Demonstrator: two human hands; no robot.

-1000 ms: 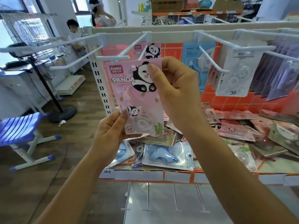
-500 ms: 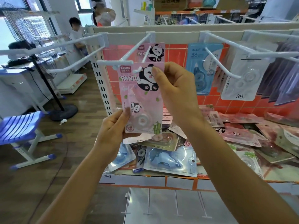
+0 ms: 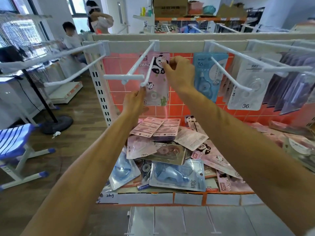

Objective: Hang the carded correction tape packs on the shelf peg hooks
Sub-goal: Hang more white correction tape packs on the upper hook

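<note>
Pack (image 3: 157,86) "PANDA" on peg hook (image 3: 148,72): R hand (image 3: 180,72) pinches top, L hand (image 3: 134,103) grips bottom

Panda pack (image 3: 157,79) hangs on peg hook (image 3: 148,72), above loose packs (image 3: 170,150).

Blue striped chair (image 3: 15,138) beside black stand base (image 3: 57,124)

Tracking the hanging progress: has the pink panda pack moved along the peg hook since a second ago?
Yes. The pink panda pack slid back along the peg hook, from its tip toward the orange back panel.
</note>
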